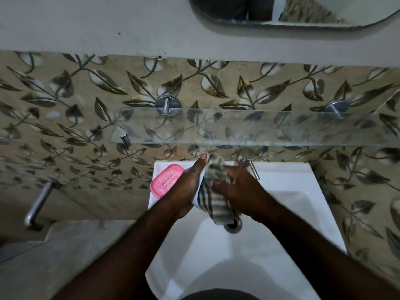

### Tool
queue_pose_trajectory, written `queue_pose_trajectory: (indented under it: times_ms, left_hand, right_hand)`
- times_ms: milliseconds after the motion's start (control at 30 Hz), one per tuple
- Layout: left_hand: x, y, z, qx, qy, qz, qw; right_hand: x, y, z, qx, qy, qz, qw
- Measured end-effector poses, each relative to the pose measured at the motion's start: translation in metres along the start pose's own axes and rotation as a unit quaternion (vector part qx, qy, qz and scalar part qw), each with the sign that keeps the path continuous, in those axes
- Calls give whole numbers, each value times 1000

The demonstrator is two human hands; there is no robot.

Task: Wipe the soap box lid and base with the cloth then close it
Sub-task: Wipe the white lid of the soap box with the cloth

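Note:
Over the white sink (287,191), my left hand (188,185) grips a pale flat piece, apparently the soap box lid (200,187); only a thin white edge of it shows. My right hand (240,187) is closed on a striped grey-green cloth (215,204) and presses it against that piece. The cloth's loose end hangs down toward the drain (233,226). The pink soap box base (165,181) lies open side up on the sink's back left corner, just left of my left hand and partly hidden by it.
A chrome tap (252,167) juts out right behind my right hand. A glass shelf (259,128) on chrome pins hangs just above the hands. On the wall at the far left is a chrome bar (37,204). A mirror (292,11) is at the top.

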State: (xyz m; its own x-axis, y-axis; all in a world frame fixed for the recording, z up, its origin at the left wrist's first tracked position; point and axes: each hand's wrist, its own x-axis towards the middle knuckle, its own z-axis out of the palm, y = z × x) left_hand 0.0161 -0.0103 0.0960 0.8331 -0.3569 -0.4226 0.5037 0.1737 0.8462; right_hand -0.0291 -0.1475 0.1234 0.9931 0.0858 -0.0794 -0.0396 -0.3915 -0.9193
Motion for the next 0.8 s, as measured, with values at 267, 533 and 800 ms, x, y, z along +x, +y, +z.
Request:
queue_pose_trajectory:
  times_ms: [267, 533, 800]
  left_hand:
    - [2, -13, -18, 13, 37, 10, 999]
    - [-3, -8, 3, 85, 55, -19, 995]
    - [-6, -17, -8, 90, 39, -45, 994]
  right_hand:
    - [-5, 16, -10, 95, 185, 89, 974]
    - [-10, -2, 11, -164, 247, -122, 947]
    - [-16, 10, -3, -107, 281, -76, 951]
